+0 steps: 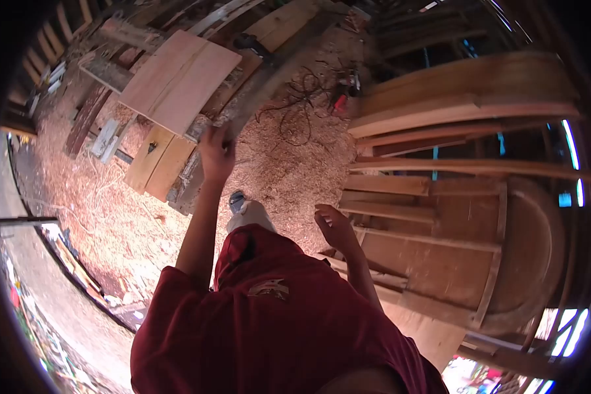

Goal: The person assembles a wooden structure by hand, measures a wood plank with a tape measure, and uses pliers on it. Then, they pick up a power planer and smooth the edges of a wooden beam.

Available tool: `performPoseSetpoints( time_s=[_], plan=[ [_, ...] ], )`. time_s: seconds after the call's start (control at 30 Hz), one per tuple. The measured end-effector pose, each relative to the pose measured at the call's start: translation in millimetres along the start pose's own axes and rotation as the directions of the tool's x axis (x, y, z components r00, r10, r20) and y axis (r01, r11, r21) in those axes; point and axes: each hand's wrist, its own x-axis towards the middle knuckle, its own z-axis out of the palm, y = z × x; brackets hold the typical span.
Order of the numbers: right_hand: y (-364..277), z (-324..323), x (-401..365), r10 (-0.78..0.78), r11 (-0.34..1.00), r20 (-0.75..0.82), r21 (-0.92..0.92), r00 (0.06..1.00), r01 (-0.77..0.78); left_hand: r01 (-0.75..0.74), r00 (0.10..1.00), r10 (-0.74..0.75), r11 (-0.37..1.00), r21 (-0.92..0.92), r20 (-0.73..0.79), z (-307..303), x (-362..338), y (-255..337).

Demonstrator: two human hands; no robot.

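My left hand (217, 152) is closed around the near end of a long, greyish wooden plank (279, 79). The plank is smeared by motion and slants away towards the upper right. Close beyond that hand lies a flat, pinkish wooden panel (180, 82) on the workbench. My right hand (335, 226) hangs at my side with nothing in it, its fingers loosely bent and apart. It is nearest to the stacked boards on the right.
Wood shavings (289, 154) cover the floor. A dark cable (302, 98) lies in loops near a red and black tool (343, 98). Thick boards (466, 92) and a framed wooden panel (440, 249) stand at right. A dark power tool (251, 44) rests on the bench's far side.
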Motion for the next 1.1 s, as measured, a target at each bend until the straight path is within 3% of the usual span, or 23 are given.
performPoseSetpoints(
  time_s=[0.03,0.1,0.13,0.23,0.37,0.5,0.6,0.63,0.73,0.8,0.93,1.1],
  plan=[
    [-4,-5,24,-0.111,0.993,-0.035,-0.045,0.993,0.110,-0.023,1.000,0.023,0.999,0.024,0.015,4,7,2],
    [-13,-13,74,-0.345,0.933,-0.080,-0.135,0.935,0.333,0.073,0.988,-0.071,0.997,-0.013,0.134,22,8,-7],
    [-29,-18,97,-0.406,0.903,-0.065,-0.184,0.911,0.389,-0.001,0.987,-0.004,1.000,0.026,0.159,22,14,-2],
    [-76,-27,159,-0.607,0.741,-0.021,-0.377,0.794,0.556,0.048,0.965,-0.059,0.998,0.049,0.254,35,13,-8],
    [-102,-20,239,-0.715,0.593,0.062,-0.476,0.697,0.650,0.120,0.953,-0.147,0.986,0.116,0.265,52,24,-29],
    [-120,-3,331,-0.725,0.363,0.404,-0.464,0.558,0.808,0.274,0.927,-0.304,0.949,0.154,0.218,74,18,-51],
    [-108,20,417,-0.649,0.218,0.622,-0.400,0.438,0.890,0.326,0.920,-0.356,0.928,0.182,0.165,106,22,-76],
    [-107,28,441,-0.614,0.224,0.685,-0.325,0.392,0.919,0.324,0.922,-0.359,0.920,0.220,0.142,118,21,-85],
    [-116,50,525,-0.520,0.193,0.836,-0.083,0.174,0.978,0.367,0.920,-0.392,0.874,0.318,0.017,154,27,-112],
    [-103,60,566,-0.508,0.201,0.859,0.046,0.064,0.979,0.389,0.914,-0.406,0.854,0.346,-0.026,166,27,-125],
    [-96,103,620,-0.493,0.070,0.840,0.300,-0.228,0.952,0.498,0.863,-0.487,0.767,0.405,-0.138,180,17,-154],
    [-77,175,657,-0.471,0.003,0.775,0.479,-0.421,0.878,0.602,0.798,-0.534,0.683,0.414,-0.279,195,-20,-189]
  ],
)
